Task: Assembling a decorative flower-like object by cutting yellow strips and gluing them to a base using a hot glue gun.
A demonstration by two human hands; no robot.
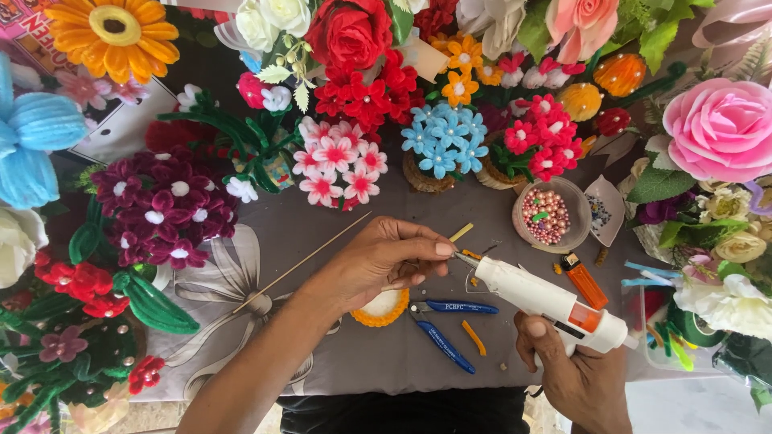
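My left hand [384,261] pinches a thin wooden stick [301,264] that slants up from the lower left; a yellow tip [461,232] shows just past the fingers. My right hand [575,370] grips a white hot glue gun [551,301] with an orange trigger, its nozzle touching the spot at my left fingertips. Under the left hand lies a round white and orange flower head [383,308]. Blue-handled cutters [441,328] rest on the grey cloth [386,362] between my hands.
Handmade flowers ring the workspace: maroon [165,205], pink and white [338,165], blue [445,138], red [540,133], a large pink rose [720,128]. A bowl of pearl beads [551,215], an orange lighter [583,280] and a clear box of stems [663,321] sit at right.
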